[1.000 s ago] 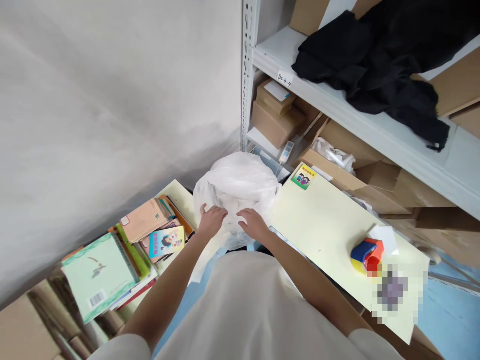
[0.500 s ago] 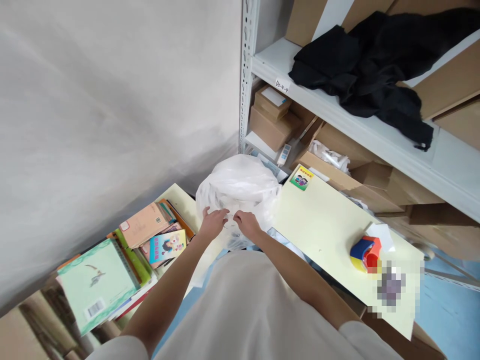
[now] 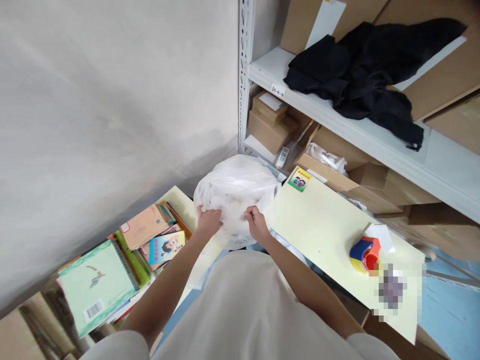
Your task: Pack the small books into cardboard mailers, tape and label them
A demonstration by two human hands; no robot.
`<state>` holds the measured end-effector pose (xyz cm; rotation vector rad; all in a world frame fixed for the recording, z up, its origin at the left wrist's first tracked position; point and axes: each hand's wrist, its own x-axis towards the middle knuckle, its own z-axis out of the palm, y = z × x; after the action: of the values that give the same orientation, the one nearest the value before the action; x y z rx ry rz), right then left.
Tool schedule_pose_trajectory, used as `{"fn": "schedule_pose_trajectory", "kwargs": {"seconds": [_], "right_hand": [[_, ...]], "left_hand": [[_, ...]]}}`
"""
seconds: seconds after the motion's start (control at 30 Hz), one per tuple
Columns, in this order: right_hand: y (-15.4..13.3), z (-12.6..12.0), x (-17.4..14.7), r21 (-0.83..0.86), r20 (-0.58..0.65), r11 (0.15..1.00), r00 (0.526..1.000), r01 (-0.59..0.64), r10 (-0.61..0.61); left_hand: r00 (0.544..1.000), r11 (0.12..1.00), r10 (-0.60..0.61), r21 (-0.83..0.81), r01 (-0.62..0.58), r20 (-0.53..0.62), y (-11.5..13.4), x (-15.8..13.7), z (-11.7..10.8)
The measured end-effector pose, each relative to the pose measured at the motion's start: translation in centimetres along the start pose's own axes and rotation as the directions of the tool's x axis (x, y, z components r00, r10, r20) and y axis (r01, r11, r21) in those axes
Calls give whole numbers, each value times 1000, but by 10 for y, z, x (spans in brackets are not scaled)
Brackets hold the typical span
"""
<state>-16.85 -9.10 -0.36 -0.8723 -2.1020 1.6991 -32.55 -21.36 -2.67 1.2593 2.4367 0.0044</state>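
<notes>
Head view finds the white plastic bag point(image 3: 238, 175) between two pale desks, its near side pinched by the closed fingertips of the right hand point(image 3: 257, 223). The left hand point(image 3: 210, 222) presses bent fingers against the same bag, though whether it grips the plastic cannot be told. Stacked books point(image 3: 140, 227) lie on the left desk point(image 3: 178, 195), while a small yellow-and-green booklet point(image 3: 300, 180) rests near the far end of the right desk point(image 3: 315, 225).

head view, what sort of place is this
Probably a storeroom: there's a metal shelf with a paper label, cardboard boxes stored on it, and piled books nearby.
</notes>
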Motion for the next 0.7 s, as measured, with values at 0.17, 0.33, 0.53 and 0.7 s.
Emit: {"fn": "schedule_pose_trajectory", "kwargs": {"seconds": [0.17, 0.33, 0.53, 0.7], "right_hand": [[-18, -12, -3, 443, -218, 896, 973, 34, 71], [-35, -31, 2, 430, -146, 903, 988, 14, 54], [-74, -39, 9, 477, 41, 879, 999, 3, -26], [-129, -66, 19, 571, -142, 791, 976, 219, -167]], "left_hand": [[998, 999, -37, 30, 35, 56, -6, -5, 0], [979, 989, -31, -148, 1, -203, 19, -23, -27], [941, 856, 119, -448, -258, -316, 56, -22, -67], [859, 716, 86, -568, -406, -505, 58, -11, -95]]}}
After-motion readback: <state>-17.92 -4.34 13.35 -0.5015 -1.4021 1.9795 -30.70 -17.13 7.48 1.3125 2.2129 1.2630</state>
